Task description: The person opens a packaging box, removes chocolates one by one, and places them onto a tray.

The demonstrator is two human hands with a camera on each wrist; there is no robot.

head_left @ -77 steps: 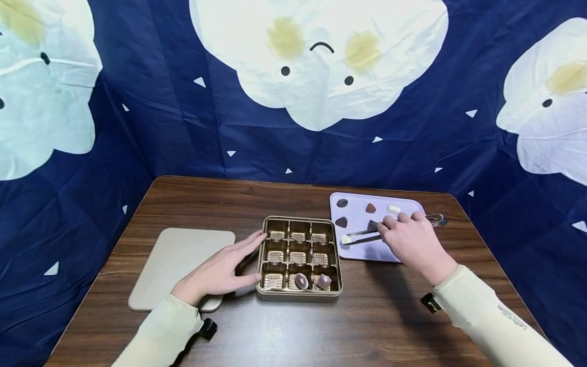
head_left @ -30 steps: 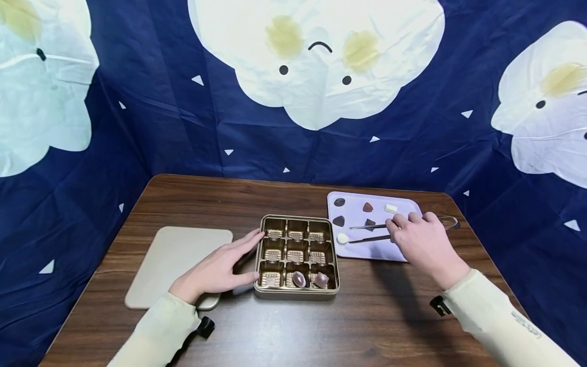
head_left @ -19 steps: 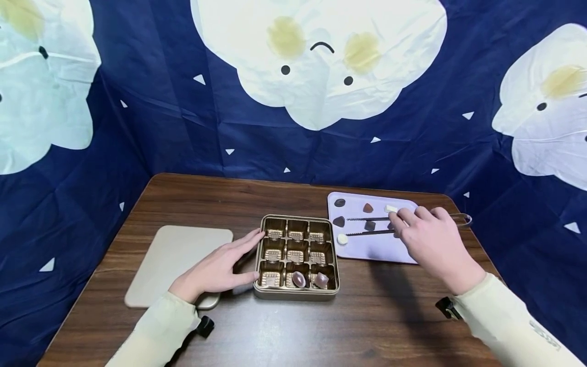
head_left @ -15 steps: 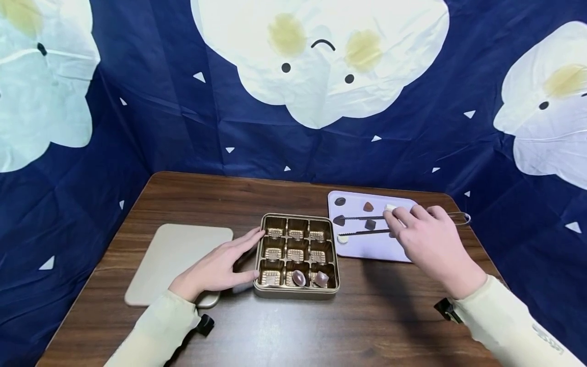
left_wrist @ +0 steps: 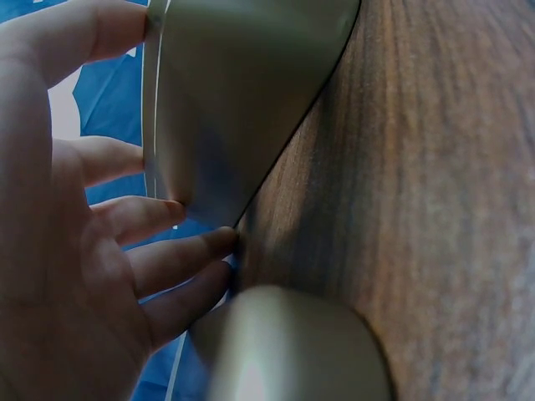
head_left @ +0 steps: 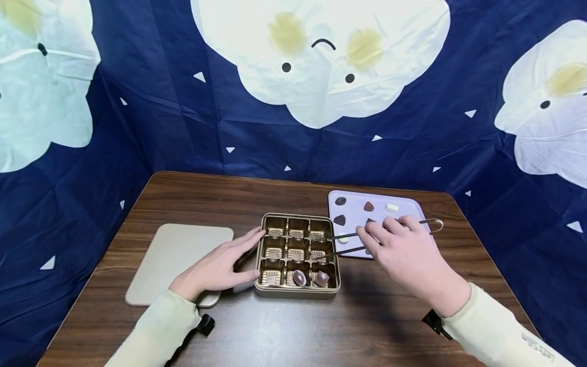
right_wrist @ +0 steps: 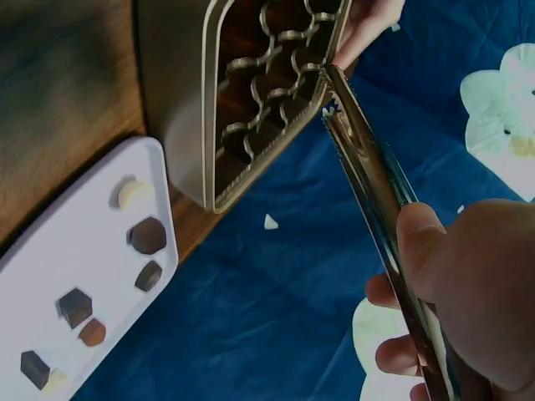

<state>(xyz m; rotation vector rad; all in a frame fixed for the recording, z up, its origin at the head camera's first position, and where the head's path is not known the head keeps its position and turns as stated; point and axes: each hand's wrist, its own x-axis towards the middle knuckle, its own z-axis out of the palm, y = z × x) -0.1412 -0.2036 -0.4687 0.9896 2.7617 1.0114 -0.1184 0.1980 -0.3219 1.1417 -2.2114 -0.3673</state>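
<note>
My right hand (head_left: 405, 252) holds metal tongs (right_wrist: 376, 180) with serrated tips. The tips reach over the right column of a gold tin (head_left: 300, 294); they stand apart with nothing between them. Straight fingers of my left hand (head_left: 219, 267) touch the tin's left side, as the left wrist view also shows at its wall (left_wrist: 242, 100). In the tin's front row sit an oval brown chocolate (head_left: 299, 278) and a light purplish-brown chocolate (head_left: 322, 278). The remaining compartments show their bare ridged liner. A round white chocolate (right_wrist: 134, 195) lies on the lilac tray (head_left: 399, 198), partly behind the tongs in the head view.
The tray also bears several dark pieces, a brown triangular chocolate (head_left: 369, 206) and a white block-shaped chocolate (head_left: 392, 207). A flat beige lid (head_left: 179, 260) lies left of the tin, partly under my left forearm. Dark blue cloth with cloud prints hangs behind the wooden table (head_left: 215, 199).
The tongs left the round white chocolate on the tray, drew back right while spread, then swung left over the tin. My left hand stays at the tin.
</note>
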